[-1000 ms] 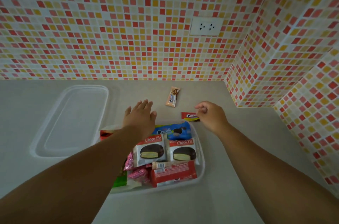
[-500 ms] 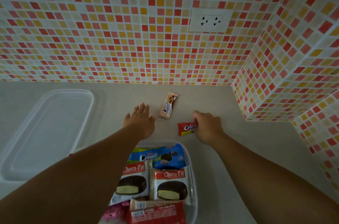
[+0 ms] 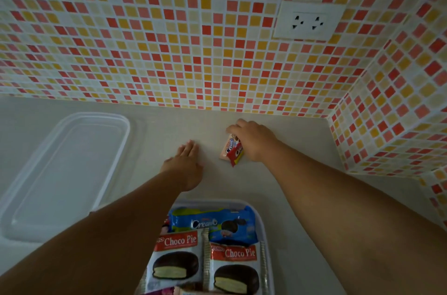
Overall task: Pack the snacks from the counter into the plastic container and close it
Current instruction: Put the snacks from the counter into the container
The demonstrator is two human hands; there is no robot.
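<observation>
On the worktop, left to right: the lid is lying apart; the left hand is resting flat, fingers spread, empty; the right hand is pinching the red packet atop the peach Cream-O packet, long axes pointing wallward, beyond the container.

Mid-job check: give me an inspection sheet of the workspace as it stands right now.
Surface: pale counter, bare apart from the job's things.
Job's things: plastic container open, holding a blue Cream-O pack and two Choco Pie packs; lid lies apart on its left; peach snack pack and red snack pack are under the right hand.
Clutter: nothing seen.
Grippers: right hand closed over both small packs; left hand open, flat, empty.
Cables: nothing seen.
Surroundings: mosaic tile wall, wall socket.
</observation>
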